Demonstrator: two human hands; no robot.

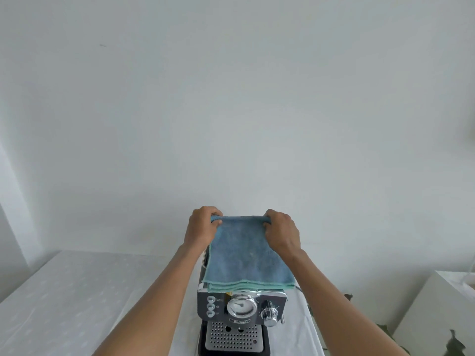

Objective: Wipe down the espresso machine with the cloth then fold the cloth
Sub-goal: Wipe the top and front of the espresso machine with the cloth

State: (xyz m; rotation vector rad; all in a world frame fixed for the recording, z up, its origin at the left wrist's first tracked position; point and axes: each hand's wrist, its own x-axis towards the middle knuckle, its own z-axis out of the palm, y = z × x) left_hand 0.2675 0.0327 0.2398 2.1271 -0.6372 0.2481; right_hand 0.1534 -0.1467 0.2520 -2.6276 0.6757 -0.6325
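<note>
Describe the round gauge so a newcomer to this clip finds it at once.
Start at the espresso machine on the white table. On its front panel, below the blue cloth, sits the gauge. It is the large white-faced dial between three small buttons and a chrome knob.

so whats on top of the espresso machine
A folded blue cloth lies there, left hand and right hand gripping its far edge. The top of the machine is hidden beneath.

arms out fwd, L grip (203, 227), R grip (281, 232), fingers curled
</note>
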